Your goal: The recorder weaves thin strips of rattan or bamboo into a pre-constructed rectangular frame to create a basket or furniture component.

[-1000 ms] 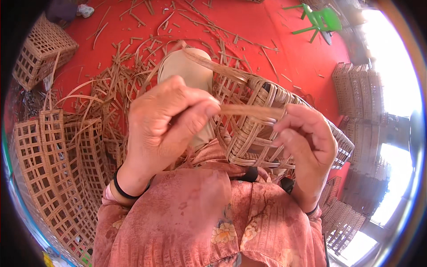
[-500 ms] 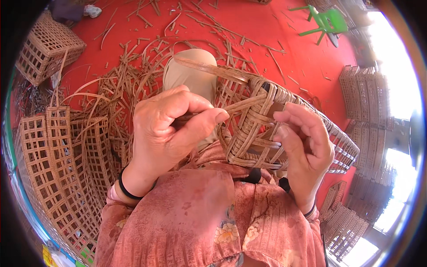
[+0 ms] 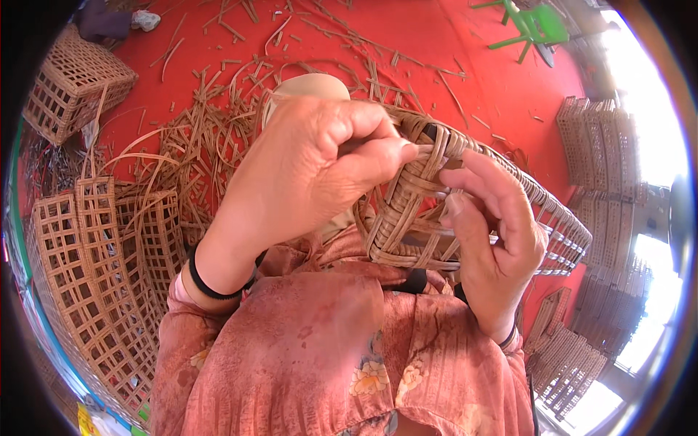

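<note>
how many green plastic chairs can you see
1: a green chair lies tipped on the red floor at the top right, far from both hands. Others may be hidden past the picture's edge.

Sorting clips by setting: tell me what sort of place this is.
Probably a basket-weaving workshop: cane strips litter the red floor, finished lattice panels are stacked around, and both hands work a half-woven basket.

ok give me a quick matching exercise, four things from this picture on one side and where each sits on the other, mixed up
Things:
1. green plastic chair
2. half-woven basket
3. square lattice basket
4. black wristband

Places:
a. far left on the red floor
b. on the left hand's wrist
c. top right
d. between left hand and right hand

Pairs: 1-c, 2-d, 3-a, 4-b
</note>
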`<state>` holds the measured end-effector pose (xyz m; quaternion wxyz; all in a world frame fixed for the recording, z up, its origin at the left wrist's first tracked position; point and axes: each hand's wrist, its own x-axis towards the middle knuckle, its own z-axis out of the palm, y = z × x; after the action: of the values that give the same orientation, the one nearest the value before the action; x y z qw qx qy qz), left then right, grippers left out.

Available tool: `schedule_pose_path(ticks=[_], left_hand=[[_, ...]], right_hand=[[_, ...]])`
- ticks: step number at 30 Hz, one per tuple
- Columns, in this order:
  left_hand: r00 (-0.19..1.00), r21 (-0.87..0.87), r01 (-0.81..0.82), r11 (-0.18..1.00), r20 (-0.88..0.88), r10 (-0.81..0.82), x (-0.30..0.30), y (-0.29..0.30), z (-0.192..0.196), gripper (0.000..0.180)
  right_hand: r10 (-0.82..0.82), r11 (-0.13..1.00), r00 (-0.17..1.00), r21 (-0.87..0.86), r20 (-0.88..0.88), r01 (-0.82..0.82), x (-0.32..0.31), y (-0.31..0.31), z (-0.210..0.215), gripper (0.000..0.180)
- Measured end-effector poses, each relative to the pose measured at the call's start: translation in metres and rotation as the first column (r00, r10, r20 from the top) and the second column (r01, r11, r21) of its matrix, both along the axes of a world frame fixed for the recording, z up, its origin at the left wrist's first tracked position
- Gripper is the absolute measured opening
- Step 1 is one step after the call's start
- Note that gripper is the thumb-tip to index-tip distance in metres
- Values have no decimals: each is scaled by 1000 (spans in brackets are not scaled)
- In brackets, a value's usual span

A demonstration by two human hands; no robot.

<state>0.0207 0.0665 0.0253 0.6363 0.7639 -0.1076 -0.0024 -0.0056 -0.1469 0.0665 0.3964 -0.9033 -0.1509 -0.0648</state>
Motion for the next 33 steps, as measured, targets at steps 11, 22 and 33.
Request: schedule_pose_path(ticks=[11, 22, 33], left_hand=[[969, 165, -44, 985, 246, 2, 6, -6, 8, 14], [969, 130, -114, 985, 235, 81, 3, -4, 0, 13], [912, 275, 0, 961, 394, -113, 12, 2, 20, 13]], right_hand=[[-28, 1000, 997, 7, 75, 27, 3, 2, -9, 34], [-30, 1000, 997, 7, 71, 29, 3, 5, -7, 36], [62, 977, 983, -210, 173, -25, 8, 6, -2, 40]])
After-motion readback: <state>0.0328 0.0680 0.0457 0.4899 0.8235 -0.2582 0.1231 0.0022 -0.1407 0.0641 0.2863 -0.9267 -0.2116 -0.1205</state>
